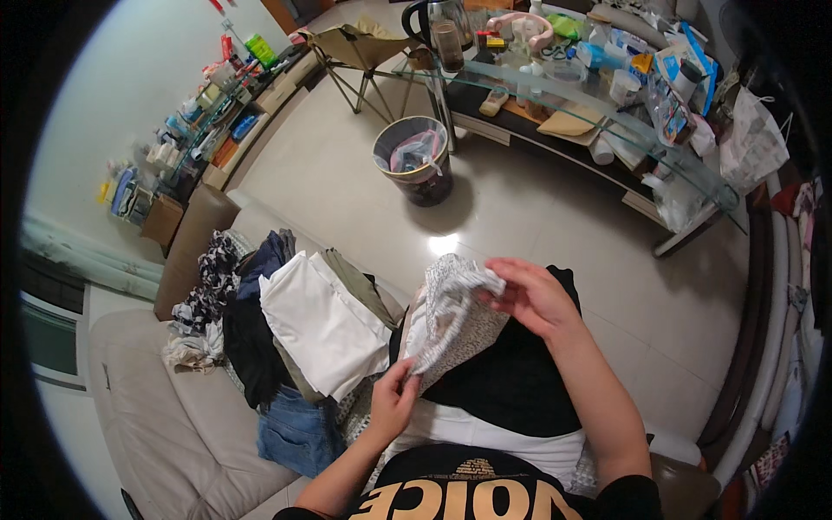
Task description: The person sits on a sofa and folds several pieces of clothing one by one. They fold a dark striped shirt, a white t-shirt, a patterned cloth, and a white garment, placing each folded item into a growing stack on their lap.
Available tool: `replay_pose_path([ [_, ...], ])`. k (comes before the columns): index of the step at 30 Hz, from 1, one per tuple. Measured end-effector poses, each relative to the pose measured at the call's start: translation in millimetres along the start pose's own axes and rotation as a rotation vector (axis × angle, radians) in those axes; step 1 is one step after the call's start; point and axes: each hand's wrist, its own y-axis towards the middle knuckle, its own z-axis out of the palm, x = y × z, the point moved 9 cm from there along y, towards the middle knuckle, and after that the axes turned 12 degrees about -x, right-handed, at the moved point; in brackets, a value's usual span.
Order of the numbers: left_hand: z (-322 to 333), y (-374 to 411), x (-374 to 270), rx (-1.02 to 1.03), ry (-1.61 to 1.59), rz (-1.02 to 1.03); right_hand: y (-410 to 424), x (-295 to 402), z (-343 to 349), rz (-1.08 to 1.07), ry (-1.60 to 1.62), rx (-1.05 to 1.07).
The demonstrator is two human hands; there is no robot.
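A grey-and-white patterned garment point(448, 312) hangs between my hands above my lap. My left hand point(394, 398) pinches its lower edge, while my right hand point(534, 294) grips the upper right end. Its edge curves into a loop, and part of the fabric drapes down in folds. Black cloth point(513, 377) covers my legs beneath it, with white cloth point(487, 432) closer to my waist. To the left, a folded white garment point(322, 318) lies on a pile of clothes, beside an olive green garment point(361, 286) and folded blue jeans point(296, 432).
The pile, with black clothing point(250, 351) and a black-and-white patterned garment point(218, 266), rests on a beige sofa point(162, 403). A lined waste bin point(416, 185) stands on the tiled floor. Beyond are a cluttered glass table point(624, 120), a folding stool point(364, 49) and a low cabinet point(276, 97).
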Motion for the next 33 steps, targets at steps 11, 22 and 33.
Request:
replay_pose_path([
  [11, -6.0, 28.1, 41.3, -0.083, -0.4, -0.164, 66.9, -17.8, -6.8, -0.578, -0.936, -0.295],
  [22, -29.1, 31.1, 15.0, -0.258, 0.165, -0.035, 87.8, -27.9, 5.9, -0.327, -0.965, -0.147],
  [33, 65.8, 31.8, -74.8, -0.09, 0.814, 0.661, 52.7, 8.6, 15.3, -0.742, -0.891, -0.2],
])
